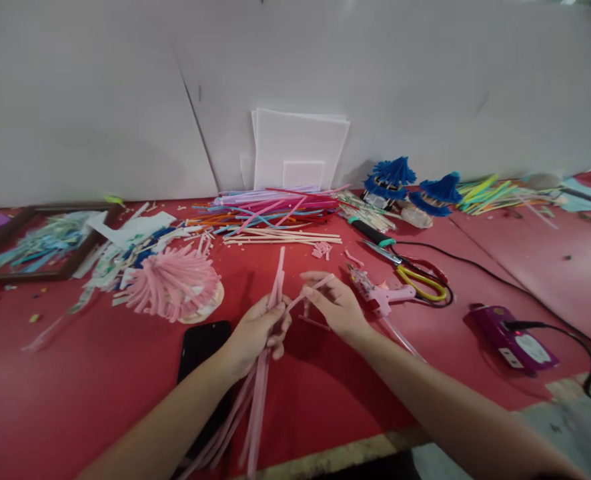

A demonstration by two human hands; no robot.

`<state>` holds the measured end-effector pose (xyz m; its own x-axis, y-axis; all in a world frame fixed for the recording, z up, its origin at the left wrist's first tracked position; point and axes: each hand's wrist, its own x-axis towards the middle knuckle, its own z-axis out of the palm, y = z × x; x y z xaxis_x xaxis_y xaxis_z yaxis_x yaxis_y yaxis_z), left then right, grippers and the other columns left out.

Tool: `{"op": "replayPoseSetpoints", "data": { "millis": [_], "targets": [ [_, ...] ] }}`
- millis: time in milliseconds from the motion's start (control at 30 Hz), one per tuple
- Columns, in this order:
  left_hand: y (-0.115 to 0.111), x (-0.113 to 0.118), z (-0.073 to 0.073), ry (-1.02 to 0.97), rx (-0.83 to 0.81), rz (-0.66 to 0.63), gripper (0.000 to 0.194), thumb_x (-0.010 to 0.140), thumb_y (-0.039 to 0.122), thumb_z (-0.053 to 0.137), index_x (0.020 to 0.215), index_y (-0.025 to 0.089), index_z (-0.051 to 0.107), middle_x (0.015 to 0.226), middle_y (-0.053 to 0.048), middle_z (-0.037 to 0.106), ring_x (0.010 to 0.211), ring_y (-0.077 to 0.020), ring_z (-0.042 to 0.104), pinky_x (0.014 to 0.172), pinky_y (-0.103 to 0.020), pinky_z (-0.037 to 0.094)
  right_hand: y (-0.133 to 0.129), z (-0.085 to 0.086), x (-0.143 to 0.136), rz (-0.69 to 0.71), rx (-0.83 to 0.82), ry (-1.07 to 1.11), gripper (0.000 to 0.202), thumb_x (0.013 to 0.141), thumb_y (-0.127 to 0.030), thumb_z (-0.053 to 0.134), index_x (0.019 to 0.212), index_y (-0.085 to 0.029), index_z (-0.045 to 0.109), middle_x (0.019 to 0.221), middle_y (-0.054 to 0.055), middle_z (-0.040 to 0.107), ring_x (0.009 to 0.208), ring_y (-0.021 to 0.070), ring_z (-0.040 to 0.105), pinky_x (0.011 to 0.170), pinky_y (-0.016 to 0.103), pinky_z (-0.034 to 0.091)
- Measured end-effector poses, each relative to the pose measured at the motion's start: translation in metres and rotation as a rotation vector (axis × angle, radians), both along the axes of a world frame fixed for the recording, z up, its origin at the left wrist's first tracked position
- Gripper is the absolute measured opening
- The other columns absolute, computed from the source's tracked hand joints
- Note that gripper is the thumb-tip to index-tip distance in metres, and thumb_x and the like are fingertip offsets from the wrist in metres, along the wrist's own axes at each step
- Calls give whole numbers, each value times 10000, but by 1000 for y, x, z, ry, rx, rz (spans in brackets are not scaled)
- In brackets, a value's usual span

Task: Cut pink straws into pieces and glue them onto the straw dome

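Note:
My left hand is closed around a bundle of long pink pipe cleaners; their upper ends stick up above the fist and their long ends hang toward the table's front edge. My right hand pinches the end of one pink pipe cleaner that slants out of the bundle. Under the right hand a thin bent pink piece shows, partly hidden by the fingers. A black phone lies beneath my left wrist. To the left stands a round craft piece topped with pink pipe cleaners.
On the red table, a pink glue gun and yellow-handled scissors lie to the right, near a purple power box with cords. Coloured pipe cleaners and blue-topped pieces are at the back. A wooden frame is left.

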<state>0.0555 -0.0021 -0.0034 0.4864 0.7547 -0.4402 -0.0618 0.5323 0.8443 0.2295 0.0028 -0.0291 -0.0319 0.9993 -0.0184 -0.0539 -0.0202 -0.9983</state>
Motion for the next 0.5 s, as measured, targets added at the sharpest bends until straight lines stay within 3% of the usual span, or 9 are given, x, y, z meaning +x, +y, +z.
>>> {"op": "replayPoseSetpoints", "data": {
  "millis": [67,167,333,400,500],
  "targets": [
    [-3,2,-4,24,7,-13,331,847,475,575,997,207,453,641,91,475,367,-12,276,346,-124,347,-1,-1,6,27,12,-75,345,767,-470,659,999,-236,560,722,-41,624,545,115,608,573,290,534],
    [-6,1,-6,91,21,-88,289,840,416,587,984,188,484,642,69,520,356,-26,334,343,-164,405,-3,-2,15,33,30,-207,402,757,-413,680,1069,-238,495,784,-26,651,570,123,615,570,287,510],
    [-13,-8,-6,315,88,-78,267,820,231,547,1069,187,459,583,106,496,290,-43,363,322,-185,433,-14,5,30,5,52,-472,377,717,-223,701,1043,-219,513,691,-41,600,629,143,572,640,298,434],
    [-15,-11,-6,380,114,-64,294,796,184,536,1078,191,453,580,110,510,284,-57,413,325,-179,430,-20,12,34,71,73,-659,295,708,-217,721,950,-214,552,711,-22,599,647,150,558,627,293,401],
    [-17,-12,-5,419,128,-79,285,785,156,524,1064,186,476,575,95,549,308,-81,503,333,-158,402,-24,19,34,289,148,-1009,106,786,-224,682,788,-201,579,764,21,628,688,161,574,639,296,400]
  ]
}}
